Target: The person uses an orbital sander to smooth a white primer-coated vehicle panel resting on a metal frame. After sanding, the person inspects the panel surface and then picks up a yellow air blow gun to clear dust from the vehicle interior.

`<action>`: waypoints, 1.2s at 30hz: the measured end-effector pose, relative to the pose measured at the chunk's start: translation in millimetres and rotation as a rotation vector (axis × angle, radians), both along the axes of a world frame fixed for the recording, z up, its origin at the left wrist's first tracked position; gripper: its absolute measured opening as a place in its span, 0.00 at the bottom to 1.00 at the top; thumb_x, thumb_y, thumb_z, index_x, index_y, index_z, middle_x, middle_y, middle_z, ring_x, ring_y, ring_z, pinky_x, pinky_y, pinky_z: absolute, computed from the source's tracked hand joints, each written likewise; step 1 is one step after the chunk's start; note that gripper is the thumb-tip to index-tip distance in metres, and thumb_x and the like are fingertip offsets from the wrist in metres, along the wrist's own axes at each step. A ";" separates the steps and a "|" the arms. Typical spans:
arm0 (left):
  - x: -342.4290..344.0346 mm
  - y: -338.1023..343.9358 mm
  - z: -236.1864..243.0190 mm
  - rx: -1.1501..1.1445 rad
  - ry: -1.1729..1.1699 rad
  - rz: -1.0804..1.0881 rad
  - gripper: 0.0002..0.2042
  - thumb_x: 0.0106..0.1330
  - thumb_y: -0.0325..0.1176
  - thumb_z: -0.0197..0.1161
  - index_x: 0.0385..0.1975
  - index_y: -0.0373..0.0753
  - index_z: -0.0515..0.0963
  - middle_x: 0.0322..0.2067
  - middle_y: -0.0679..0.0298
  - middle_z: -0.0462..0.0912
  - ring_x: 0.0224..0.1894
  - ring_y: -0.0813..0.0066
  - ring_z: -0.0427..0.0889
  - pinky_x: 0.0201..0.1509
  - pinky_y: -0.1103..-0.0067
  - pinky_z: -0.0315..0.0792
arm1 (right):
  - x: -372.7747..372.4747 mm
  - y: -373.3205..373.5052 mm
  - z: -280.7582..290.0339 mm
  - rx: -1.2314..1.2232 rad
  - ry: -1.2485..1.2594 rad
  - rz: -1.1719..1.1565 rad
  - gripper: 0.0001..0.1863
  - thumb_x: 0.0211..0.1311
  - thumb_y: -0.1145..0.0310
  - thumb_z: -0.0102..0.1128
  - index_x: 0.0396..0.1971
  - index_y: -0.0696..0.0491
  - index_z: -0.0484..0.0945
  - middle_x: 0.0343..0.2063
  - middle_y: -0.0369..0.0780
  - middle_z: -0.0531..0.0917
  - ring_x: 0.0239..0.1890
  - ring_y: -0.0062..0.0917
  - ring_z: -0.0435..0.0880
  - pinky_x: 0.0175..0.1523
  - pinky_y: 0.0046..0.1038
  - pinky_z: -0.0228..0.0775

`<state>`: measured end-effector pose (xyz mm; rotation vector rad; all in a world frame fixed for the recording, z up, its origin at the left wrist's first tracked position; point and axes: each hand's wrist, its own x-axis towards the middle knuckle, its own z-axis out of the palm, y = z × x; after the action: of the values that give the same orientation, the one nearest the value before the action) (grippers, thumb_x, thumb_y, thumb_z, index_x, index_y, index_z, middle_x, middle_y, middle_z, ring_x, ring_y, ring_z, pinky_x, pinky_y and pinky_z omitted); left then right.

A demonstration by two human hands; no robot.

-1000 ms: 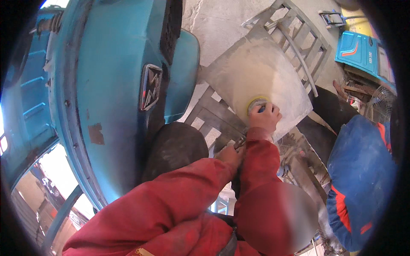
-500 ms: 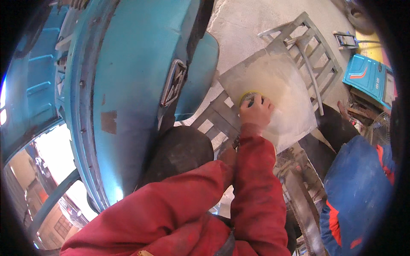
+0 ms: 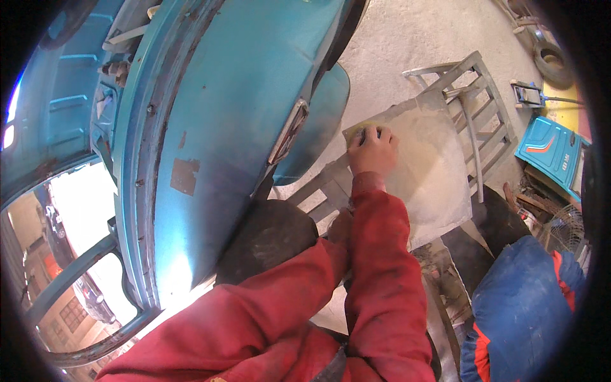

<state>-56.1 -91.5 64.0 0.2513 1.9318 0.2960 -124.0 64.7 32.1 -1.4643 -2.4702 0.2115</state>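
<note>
My right hand is closed on a round yellow-rimmed pad with a dark top, pressed on the upper left part of a flat square panel with a patchy beige coating. The panel lies on a grey slatted metal frame. My left hand is low beside the frame, mostly behind my right forearm; what its fingers do is hidden. A large teal vehicle body with rust patches and a chrome badge stands just left of the frame.
A person in blue-and-red clothing is close at the right. Behind are a teal door panel, a floor jack, a tyre, a wire fan guard and scrap pieces. An opening at lower left shows a bright yard.
My right hand has moved the pad up and left across the panel, toward its left corner. The whole view has shifted, with the surroundings sitting further right in the picture.
</note>
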 end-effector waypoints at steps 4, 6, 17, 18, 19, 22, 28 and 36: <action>4.8 -3.2 7.3 -0.003 -0.016 0.001 0.23 0.63 0.51 0.56 0.40 0.33 0.78 0.40 0.42 0.82 0.47 0.43 0.80 0.50 0.57 0.73 | 27.7 -3.4 11.8 -0.005 -0.059 -0.097 0.12 0.45 0.62 0.65 0.33 0.46 0.81 0.39 0.40 0.79 0.45 0.40 0.75 0.45 0.39 0.73; 6.8 -5.1 9.5 -0.004 -0.026 -0.001 0.22 0.63 0.50 0.56 0.40 0.33 0.78 0.40 0.42 0.82 0.47 0.43 0.80 0.50 0.58 0.73 | 38.6 -6.4 18.7 -0.006 -0.115 -0.147 0.10 0.50 0.61 0.62 0.33 0.46 0.81 0.40 0.39 0.79 0.46 0.40 0.75 0.46 0.38 0.73; -4.1 4.7 17.0 0.012 -0.054 -0.021 0.19 0.63 0.45 0.57 0.38 0.32 0.79 0.40 0.41 0.82 0.47 0.43 0.80 0.49 0.59 0.75 | 7.3 0.3 5.0 -0.056 -0.031 -0.016 0.10 0.51 0.62 0.62 0.34 0.47 0.81 0.41 0.39 0.79 0.49 0.40 0.74 0.49 0.37 0.73; -3.3 5.7 20.6 0.016 -0.058 -0.027 0.19 0.63 0.45 0.58 0.38 0.32 0.79 0.40 0.41 0.82 0.47 0.43 0.80 0.49 0.59 0.75 | 23.5 1.3 11.7 -0.064 -0.071 -0.067 0.10 0.51 0.62 0.62 0.34 0.46 0.81 0.41 0.39 0.79 0.49 0.40 0.74 0.49 0.37 0.74; -2.9 5.9 24.0 0.026 -0.058 -0.038 0.18 0.63 0.45 0.58 0.38 0.32 0.80 0.40 0.41 0.82 0.47 0.43 0.80 0.49 0.59 0.75 | 36.1 -0.1 17.8 -0.048 -0.087 -0.104 0.10 0.51 0.62 0.62 0.34 0.46 0.81 0.41 0.39 0.79 0.49 0.40 0.74 0.49 0.37 0.74; -0.4 6.1 29.1 0.082 -0.016 -0.077 0.18 0.63 0.43 0.58 0.37 0.32 0.80 0.40 0.41 0.82 0.47 0.43 0.80 0.48 0.60 0.75 | 48.9 -6.1 27.9 -0.177 -0.257 -0.282 0.11 0.51 0.61 0.61 0.35 0.46 0.81 0.43 0.39 0.79 0.50 0.39 0.74 0.48 0.38 0.74; -7.5 10.9 19.5 -0.031 -0.113 -0.023 0.22 0.63 0.48 0.57 0.40 0.32 0.80 0.43 0.41 0.81 0.48 0.44 0.80 0.50 0.60 0.74 | -3.7 -1.7 4.8 -0.054 -0.027 0.085 0.12 0.51 0.61 0.61 0.36 0.45 0.81 0.44 0.37 0.78 0.52 0.38 0.73 0.46 0.40 0.75; -4.4 29.4 18.1 -0.112 -0.186 -0.086 0.25 0.63 0.53 0.57 0.40 0.33 0.80 0.44 0.41 0.80 0.48 0.47 0.81 0.51 0.59 0.73 | 48.9 14.6 20.0 -0.044 -0.182 -0.212 0.12 0.48 0.62 0.62 0.34 0.47 0.81 0.41 0.40 0.78 0.48 0.40 0.74 0.46 0.40 0.74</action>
<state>-60.5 -62.2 82.1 0.2242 1.7421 0.1481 -75.1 79.3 52.1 -1.8241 -2.4348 0.0947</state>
